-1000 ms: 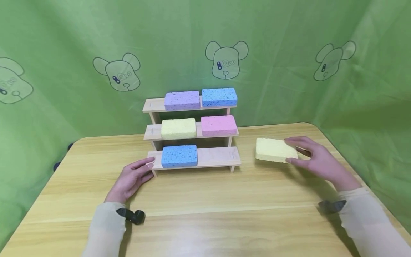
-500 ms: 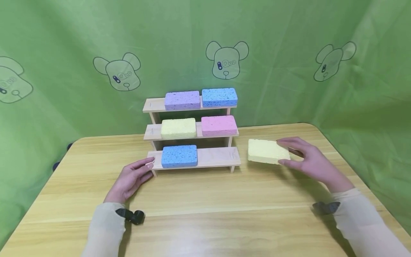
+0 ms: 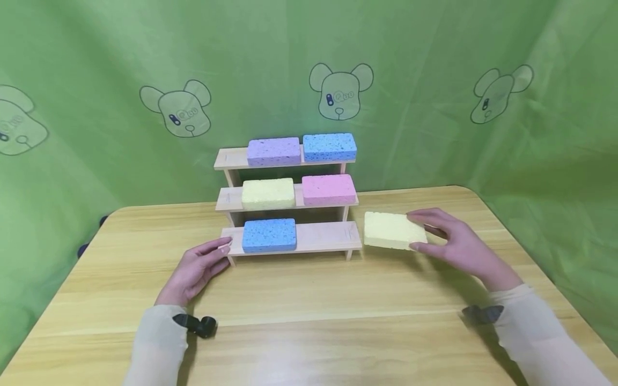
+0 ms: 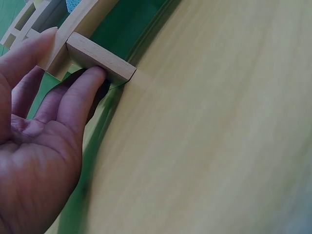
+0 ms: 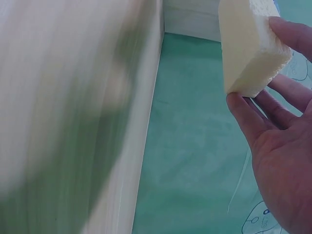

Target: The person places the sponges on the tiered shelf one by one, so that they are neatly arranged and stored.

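My right hand (image 3: 458,241) pinches a pale yellow sponge (image 3: 390,230) by its right end, above the table just right of the shelf's lowest step. In the right wrist view, thumb and fingers hold that sponge (image 5: 248,44) at its edges. My left hand (image 3: 195,271) grips the left end of a three-step wooden shelf (image 3: 323,236) at the lowest step. The left wrist view shows its fingers against the step's end and leg (image 4: 100,56). A blue sponge (image 3: 269,236) lies on the left half of that step, with bare board beside it.
On the middle step are another pale yellow sponge (image 3: 267,194) and a pink sponge (image 3: 329,190). The top step bears a purple sponge (image 3: 273,151) and a second blue sponge (image 3: 330,147). A green curtain (image 3: 410,134) hangs behind the wooden table (image 3: 299,311).
My right hand has carried the pale yellow sponge leftward, close to the right end of the lowest step. My left hand and the shelf have stayed in place.
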Action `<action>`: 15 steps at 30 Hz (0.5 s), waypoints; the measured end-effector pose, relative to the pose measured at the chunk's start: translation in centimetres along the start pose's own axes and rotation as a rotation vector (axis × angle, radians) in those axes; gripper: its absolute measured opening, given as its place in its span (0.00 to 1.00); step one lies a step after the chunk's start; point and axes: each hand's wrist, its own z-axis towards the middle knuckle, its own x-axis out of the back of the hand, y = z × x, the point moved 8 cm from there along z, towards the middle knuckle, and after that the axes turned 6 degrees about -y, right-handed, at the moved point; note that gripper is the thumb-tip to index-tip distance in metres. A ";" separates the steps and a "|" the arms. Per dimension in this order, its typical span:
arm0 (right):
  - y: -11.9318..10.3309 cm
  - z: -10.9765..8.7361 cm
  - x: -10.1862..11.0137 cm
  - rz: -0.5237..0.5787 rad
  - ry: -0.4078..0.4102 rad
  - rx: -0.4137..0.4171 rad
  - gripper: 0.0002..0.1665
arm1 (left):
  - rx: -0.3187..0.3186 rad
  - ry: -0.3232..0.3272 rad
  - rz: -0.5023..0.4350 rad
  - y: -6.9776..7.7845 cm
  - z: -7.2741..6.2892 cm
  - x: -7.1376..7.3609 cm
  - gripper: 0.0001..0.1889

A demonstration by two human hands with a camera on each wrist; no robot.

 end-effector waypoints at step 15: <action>-1.9 0.5 -1.1 -0.013 -0.011 0.028 0.36 | 0.001 -0.006 -0.009 0.0 -0.1 -0.1 0.12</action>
